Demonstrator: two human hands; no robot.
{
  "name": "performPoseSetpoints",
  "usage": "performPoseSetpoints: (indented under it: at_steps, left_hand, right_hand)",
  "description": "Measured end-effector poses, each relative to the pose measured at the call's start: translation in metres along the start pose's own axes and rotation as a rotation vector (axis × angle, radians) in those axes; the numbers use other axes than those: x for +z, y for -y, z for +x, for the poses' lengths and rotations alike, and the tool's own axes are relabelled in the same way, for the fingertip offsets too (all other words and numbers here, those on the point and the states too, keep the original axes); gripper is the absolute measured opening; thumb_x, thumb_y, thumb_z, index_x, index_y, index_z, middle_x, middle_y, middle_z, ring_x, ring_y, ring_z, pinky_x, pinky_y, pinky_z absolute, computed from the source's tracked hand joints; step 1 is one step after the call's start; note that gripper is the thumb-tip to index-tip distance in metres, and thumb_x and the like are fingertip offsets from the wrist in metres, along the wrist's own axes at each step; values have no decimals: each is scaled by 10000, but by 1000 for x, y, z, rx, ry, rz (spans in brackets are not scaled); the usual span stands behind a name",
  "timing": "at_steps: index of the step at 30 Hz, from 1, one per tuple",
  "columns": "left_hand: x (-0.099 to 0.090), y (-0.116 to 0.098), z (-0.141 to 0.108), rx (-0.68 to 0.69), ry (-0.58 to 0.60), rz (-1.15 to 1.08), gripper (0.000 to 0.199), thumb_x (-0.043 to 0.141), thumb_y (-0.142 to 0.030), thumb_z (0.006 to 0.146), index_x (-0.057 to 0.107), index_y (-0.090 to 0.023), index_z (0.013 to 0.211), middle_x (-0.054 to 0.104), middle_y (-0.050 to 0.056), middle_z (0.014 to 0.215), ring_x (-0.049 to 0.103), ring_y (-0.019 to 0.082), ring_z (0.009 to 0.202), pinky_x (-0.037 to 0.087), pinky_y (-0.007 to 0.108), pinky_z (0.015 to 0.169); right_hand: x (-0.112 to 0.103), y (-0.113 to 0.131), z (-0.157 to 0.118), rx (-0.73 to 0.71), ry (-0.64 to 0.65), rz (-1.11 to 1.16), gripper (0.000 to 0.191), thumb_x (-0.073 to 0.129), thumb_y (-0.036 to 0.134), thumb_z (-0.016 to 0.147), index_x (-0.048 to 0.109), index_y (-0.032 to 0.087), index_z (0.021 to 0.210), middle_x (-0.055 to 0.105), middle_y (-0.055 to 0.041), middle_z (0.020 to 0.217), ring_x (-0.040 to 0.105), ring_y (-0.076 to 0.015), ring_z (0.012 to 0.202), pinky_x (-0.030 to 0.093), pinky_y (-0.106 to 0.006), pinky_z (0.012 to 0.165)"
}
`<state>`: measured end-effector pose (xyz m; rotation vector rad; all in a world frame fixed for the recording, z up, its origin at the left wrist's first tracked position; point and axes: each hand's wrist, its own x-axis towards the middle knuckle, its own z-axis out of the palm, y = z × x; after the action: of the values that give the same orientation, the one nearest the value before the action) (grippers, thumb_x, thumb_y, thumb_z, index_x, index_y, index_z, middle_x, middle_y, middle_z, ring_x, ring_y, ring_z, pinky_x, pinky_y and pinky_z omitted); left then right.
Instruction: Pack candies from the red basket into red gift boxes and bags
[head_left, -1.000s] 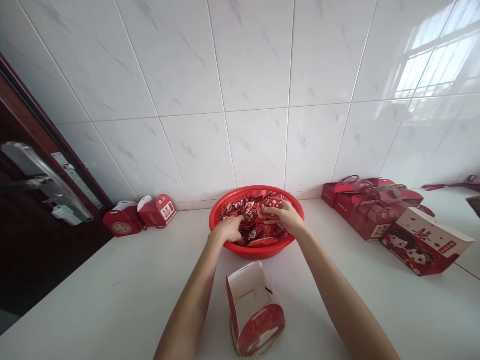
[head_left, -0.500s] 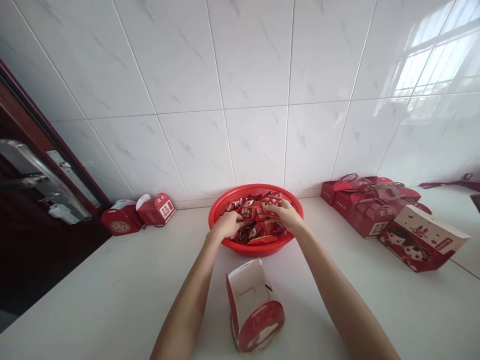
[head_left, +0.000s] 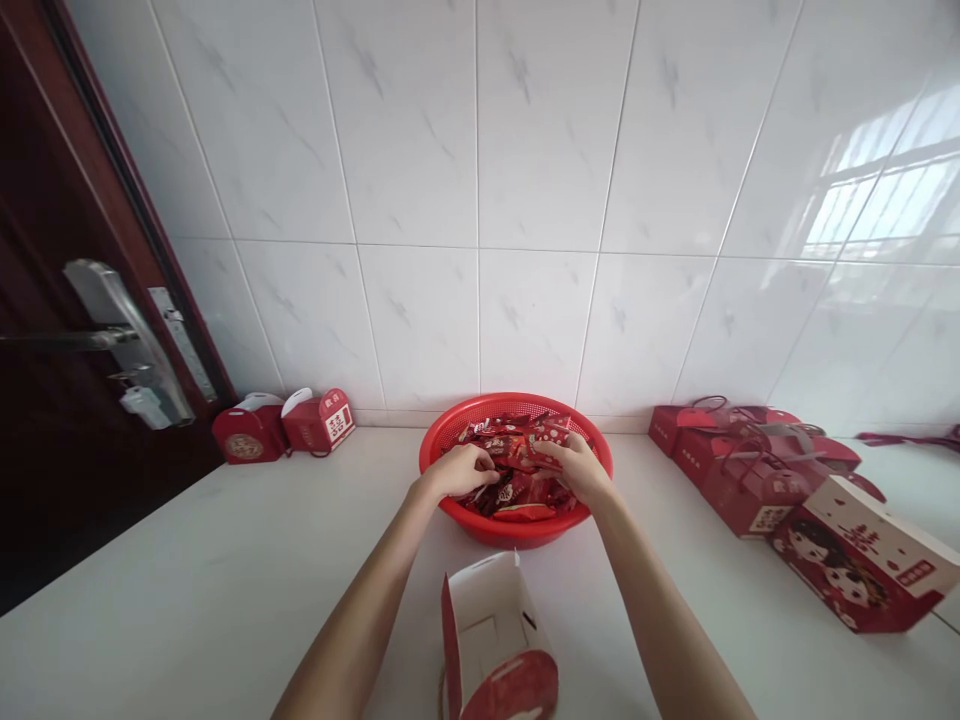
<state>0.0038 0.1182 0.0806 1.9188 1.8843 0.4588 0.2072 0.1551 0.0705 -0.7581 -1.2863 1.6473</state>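
Wrapped sweets (head_left: 517,497) fill a red colander (head_left: 517,535) near the countertop's (head_left: 285,560) back edge. Handling them seems underway: the right hand (head_left: 576,468) pinches one; whether the half-curled left hand (head_left: 461,470) grips any is unclear. Lifting needs secure fingertips.

The basket (head_left: 517,536) looks like smooth, slightly glossy red plastic; the wrappers (head_left: 525,490) in it are shiny, crinkled film. The near box (head_left: 484,610) seems to be paper card, matt white inside. Glossy, smooth wall tiles (head_left: 536,150); pale, smooth counter (head_left: 225,570); metal door handle (head_left: 139,330) at left.
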Motion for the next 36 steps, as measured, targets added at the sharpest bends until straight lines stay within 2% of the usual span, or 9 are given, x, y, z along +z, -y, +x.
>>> performPoseSetpoints:
  at_steps: [5, 12, 19, 24, 26, 28, 32, 34, 36]
  left_hand:
    - [1, 3, 2, 2, -4, 4, 210, 584, -226, 828, 766, -197, 929, 787, 51, 981, 711, 217, 933, 502, 257, 784]
    - [1, 2, 2, 10, -127, -69, 337, 423, -228, 910, 750, -189, 985, 769, 46, 1017, 700, 212, 939, 508, 268, 795]
    - [-2, 1, 3, -98, -276, -62, 421, 294, -207, 941, 708, -174, 1006, 750, 50, 1016, 676, 198, 960, 491, 260, 785]
    - [0, 2, 3, -144, -181, -9, 352, 410, -210, 864, 711, -173, 685, 729, 56, 712, 686, 221, 731, 474, 283, 626]
    - [2, 3, 5, -137, -123, 6, 270, 500, -154, 787, 717, -185, 630, 751, 57, 730, 702, 226, 758, 489, 278, 655]
    - [3, 5, 7, -131, -111, 7, 260, 530, -88, 735, 769, -191, 744, 787, 65, 891, 718, 230, 891, 513, 266, 747]
    - [2, 8, 11, -139, -182, -19, 501, 436, -46, 791, 718, -192, 1177, 737, 59, 1203, 694, 180, 1068, 530, 231, 847]
    - [-1, 10, 13, -144, -198, -14, 533, 379, -43, 826, 679, -192, 1240, 735, 51, 1209, 700, 160, 1046, 547, 217, 784]
    - [-6, 11, 17, -140, -189, 18, 486, 386, -55, 835, 713, -192, 1168, 763, 49, 1124, 711, 162, 992, 550, 216, 733]
  right_hand:
    - [0, 1, 0, 5, 3, 5, 227, 814, 266, 644, 663, 166, 782, 737, -60, 742, 731, -217, 698, 588, -263, 530]
    - [0, 2, -3, 23, 28, 13, 203, 800, 259, 669, 676, 166, 800, 751, -66, 796, 742, -224, 723, 607, -279, 574]
    - [-1, 3, -4, 27, 11, 24, 149, 785, 235, 698, 679, 180, 788, 744, -52, 762, 744, -228, 725, 610, -286, 572]
    - [-1, 1, -3, 17, 17, 14, 156, 781, 248, 699, 691, 173, 802, 752, -62, 794, 743, -230, 726, 609, -290, 574]
    - [-1, 1, -3, 18, 15, 16, 178, 788, 253, 690, 693, 174, 819, 755, -65, 804, 742, -234, 729, 609, -296, 576]
    - [-1, 1, -3, 18, 15, 19, 193, 793, 260, 683, 690, 176, 822, 754, -62, 794, 741, -235, 729, 604, -295, 572]
    - [-1, 3, -4, 30, 14, 13, 186, 793, 263, 682, 682, 175, 802, 752, -62, 774, 738, -228, 719, 597, -282, 563]
    - [-1, 3, -4, 34, 11, 11, 170, 791, 253, 683, 682, 174, 787, 750, -62, 766, 737, -225, 719, 597, -276, 561]
    - [0, 4, -4, 24, 13, 10, 147, 784, 244, 691, 685, 175, 775, 747, -59, 762, 734, -220, 720, 598, -273, 561]
